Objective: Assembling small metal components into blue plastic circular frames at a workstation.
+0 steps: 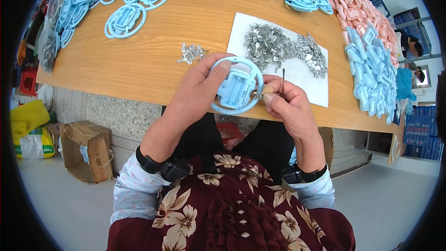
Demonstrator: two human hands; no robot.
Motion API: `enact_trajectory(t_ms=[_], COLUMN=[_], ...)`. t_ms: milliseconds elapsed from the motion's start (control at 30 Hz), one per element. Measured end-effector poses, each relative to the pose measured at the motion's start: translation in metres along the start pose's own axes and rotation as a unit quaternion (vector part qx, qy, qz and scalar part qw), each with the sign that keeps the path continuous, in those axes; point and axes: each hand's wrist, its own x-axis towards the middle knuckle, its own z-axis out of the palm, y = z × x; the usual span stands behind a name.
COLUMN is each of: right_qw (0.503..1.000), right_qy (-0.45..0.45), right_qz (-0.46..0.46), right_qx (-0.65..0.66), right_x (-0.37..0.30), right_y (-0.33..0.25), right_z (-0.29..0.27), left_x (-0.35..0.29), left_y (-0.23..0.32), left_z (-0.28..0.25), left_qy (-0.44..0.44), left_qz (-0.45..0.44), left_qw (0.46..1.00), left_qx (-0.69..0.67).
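My left hand [197,88] is closed on a light blue round plastic part [237,88], thumb on its upper face. The part has an outer ring around a raised rectangular middle and is tilted above the table's near edge. At its right side, the thumb and forefinger of my right hand [295,109] pinch a small metal piece [255,94] against the ring. A thin dark metal tool [283,78] stands up between the fingers of that hand; its lower end is hidden. Just beyond my left hand lies a small heap of silver metal clips [190,53].
On the wooden table [176,28], a white sheet [239,32] carries larger heaps of metal clips [267,44]. Blue round parts [125,21] are piled at the far side. Blue [369,74] and pink pieces [355,9] cover the right side. A cardboard box [88,151] stands on the floor.
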Motion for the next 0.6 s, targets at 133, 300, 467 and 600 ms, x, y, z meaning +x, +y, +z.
enact_trajectory(t_ms=[133, 300, 467, 600], right_qw=[0.999, 0.999, 1.000, 0.996], right_qy=[0.020, 0.006, 0.006, -0.028], right_qz=[-0.020, -0.050, -0.015, -0.059], right_qx=[-0.027, -0.011, -0.006, -0.063], right_x=[0.002, 0.005, 0.007, 0.007], right_y=[-0.006, -0.006, 0.000, -0.004], right_z=[-0.008, 0.005, 0.018, 0.003], left_x=[-0.004, -0.001, -0.005, -0.005], left_y=[0.005, 0.011, 0.002, 0.009], left_z=[-0.011, -0.008, -0.001, -0.009], left_qy=[0.062, 0.098, 0.081, 0.037], left_qz=[-0.003, 0.016, -0.020, 0.030], left_qw=[0.998, 0.989, 0.986, 0.997], left_qx=[-0.014, -0.107, -0.142, -0.057])
